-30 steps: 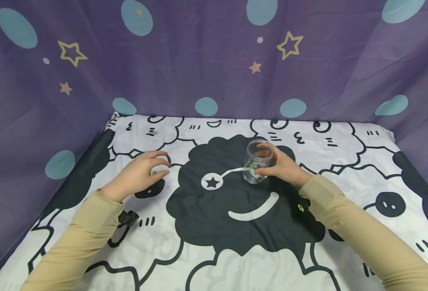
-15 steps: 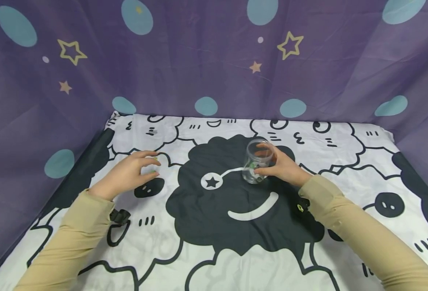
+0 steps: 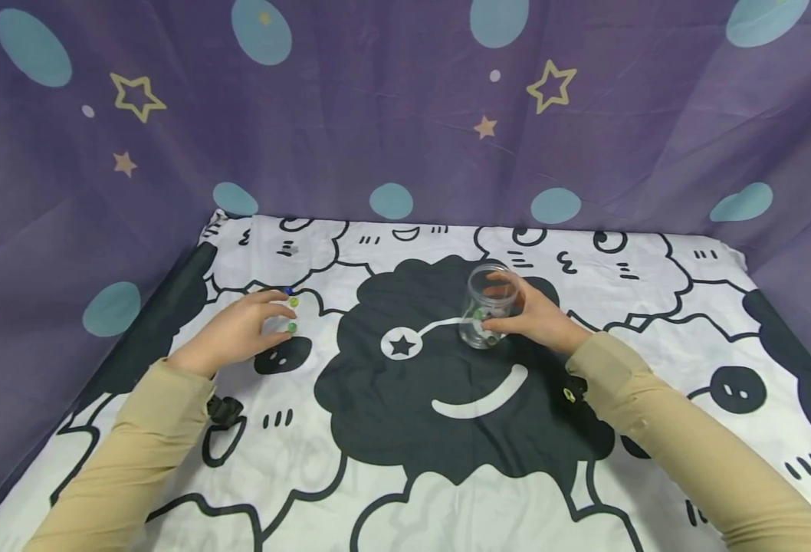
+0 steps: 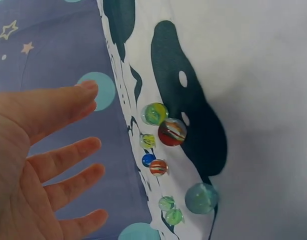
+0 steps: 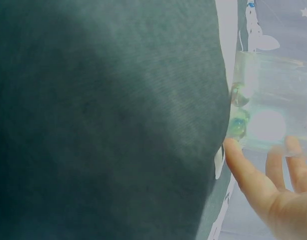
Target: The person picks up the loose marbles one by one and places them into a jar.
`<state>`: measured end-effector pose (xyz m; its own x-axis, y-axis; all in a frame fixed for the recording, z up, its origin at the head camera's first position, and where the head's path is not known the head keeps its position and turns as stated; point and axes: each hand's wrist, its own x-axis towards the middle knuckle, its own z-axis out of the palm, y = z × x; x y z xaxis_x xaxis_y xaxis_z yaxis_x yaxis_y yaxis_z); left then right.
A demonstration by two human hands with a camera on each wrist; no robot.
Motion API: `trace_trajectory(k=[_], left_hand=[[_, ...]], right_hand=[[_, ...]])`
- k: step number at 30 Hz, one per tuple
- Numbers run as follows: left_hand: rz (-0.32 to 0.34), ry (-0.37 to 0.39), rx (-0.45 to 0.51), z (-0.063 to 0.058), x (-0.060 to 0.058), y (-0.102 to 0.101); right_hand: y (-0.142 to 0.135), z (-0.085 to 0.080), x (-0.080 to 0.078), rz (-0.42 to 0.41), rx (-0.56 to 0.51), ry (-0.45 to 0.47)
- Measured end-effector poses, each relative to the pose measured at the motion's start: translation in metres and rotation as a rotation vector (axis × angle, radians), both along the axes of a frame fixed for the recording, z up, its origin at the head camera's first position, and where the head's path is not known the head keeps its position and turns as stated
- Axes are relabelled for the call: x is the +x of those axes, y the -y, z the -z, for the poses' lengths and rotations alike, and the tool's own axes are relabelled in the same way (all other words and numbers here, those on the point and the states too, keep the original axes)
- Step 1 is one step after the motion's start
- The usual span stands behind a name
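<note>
My left hand [image 3: 236, 333] is held low over the left of the cloth, fingers spread and holding nothing. Just past its fingertips lie a blue marble [image 3: 288, 291], a yellow marble [image 3: 293, 302] and a green marble [image 3: 291, 327]. The left wrist view shows several more, among them a red striped marble [image 4: 172, 132] and a larger teal marble [image 4: 201, 198]. With thumb in front and fingers behind, my right hand [image 3: 543, 318] grips a clear, lidless jar [image 3: 476, 295] standing upright on the dark sheep print. Marbles [image 5: 238, 122] lie at its bottom.
A white cloth [image 3: 433, 514] with black sheep drawings covers the table. Behind it and at the sides hangs a purple curtain [image 3: 392, 123] with stars and blue ovals. A dark wrist device [image 3: 224, 412] sits below the left sleeve.
My left hand has drawn back to the left, so the blue, yellow and green marbles beyond its fingertips now show. The right hand and jar have stayed in place.
</note>
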<state>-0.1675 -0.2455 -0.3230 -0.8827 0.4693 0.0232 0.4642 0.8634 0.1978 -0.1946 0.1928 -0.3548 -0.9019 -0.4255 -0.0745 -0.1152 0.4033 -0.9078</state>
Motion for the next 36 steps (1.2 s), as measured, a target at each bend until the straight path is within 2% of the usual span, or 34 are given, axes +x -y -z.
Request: trace_trajectory(k=[10,17,36], left_hand=[[-0.033,0.001,-0.060,0.012,-0.012,0.000],[-0.059,0.017,-0.070,0.013,-0.015,-0.004],[0.018,-0.005,-0.106,0.020,-0.023,-0.003]], right_hand=[[0.000,0.000,0.000,0.001,-0.012,0.004],[0.000,0.001,0.001,0.000,-0.016,0.006],[-0.001,0.001,0.001,0.002,-0.004,-0.006]])
